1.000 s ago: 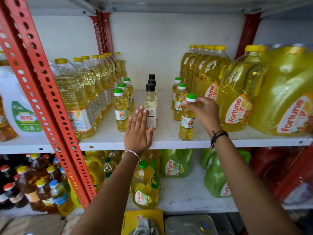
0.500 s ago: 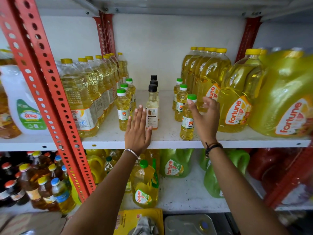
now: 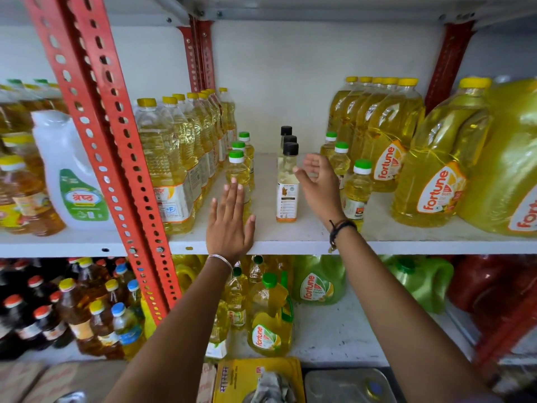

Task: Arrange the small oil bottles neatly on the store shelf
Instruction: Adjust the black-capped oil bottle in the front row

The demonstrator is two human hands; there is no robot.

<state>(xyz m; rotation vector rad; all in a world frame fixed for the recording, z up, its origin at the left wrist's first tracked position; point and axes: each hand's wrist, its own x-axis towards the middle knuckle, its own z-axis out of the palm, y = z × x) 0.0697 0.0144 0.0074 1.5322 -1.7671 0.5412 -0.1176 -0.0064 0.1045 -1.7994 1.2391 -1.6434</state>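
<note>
Small oil bottles stand in three short rows on the white shelf [image 3: 406, 242]. The left row has green caps, its front bottle [image 3: 237, 173] partly behind my left hand [image 3: 230, 225]. That hand lies flat with fingers spread at the shelf's front edge, holding nothing. The middle row has black caps, with the front bottle [image 3: 287, 187] pale and orange-labelled. The right row has green caps, and its front bottle [image 3: 359, 190] stands alone. My right hand [image 3: 318, 184] hovers open between the black-capped bottle and the right row, touching neither that I can see.
Tall yellow-capped oil bottles [image 3: 171, 170] line the left side beside a red slotted upright [image 3: 116, 158]. Large Fortune jugs [image 3: 436, 175] fill the right. The lower shelf holds more jugs and bottles [image 3: 270, 318].
My right hand let go of the front green-capped bottle on the right and moved left toward the black-capped row. My left hand stayed flat at the shelf edge.
</note>
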